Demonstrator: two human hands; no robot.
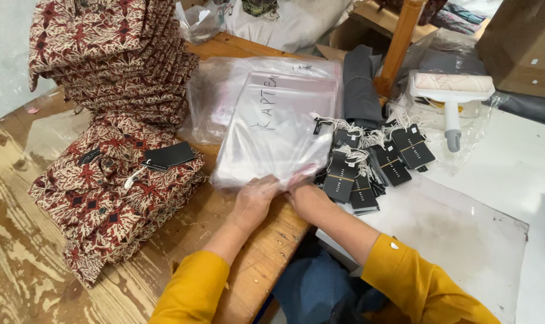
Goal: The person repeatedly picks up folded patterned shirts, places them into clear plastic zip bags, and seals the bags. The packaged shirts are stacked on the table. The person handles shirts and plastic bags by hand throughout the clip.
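We pinch the near edge of the stack of clear plastic bags [276, 129] at the counter [20, 240] front edge: left hand [254, 201] fingers slid inside the top bag, right hand [305, 191] fingers pressed on it. Separating one sheet calls for a light grip, clear of the black hang tags [374, 165].

Folded shirts [113, 186] block left, black tags [377, 162] crowd right; white sheet [464, 240] lies open.

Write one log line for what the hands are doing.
left hand: on clear plastic bags | right hand: same stack's edge | hang tags right | folded batik shirts left
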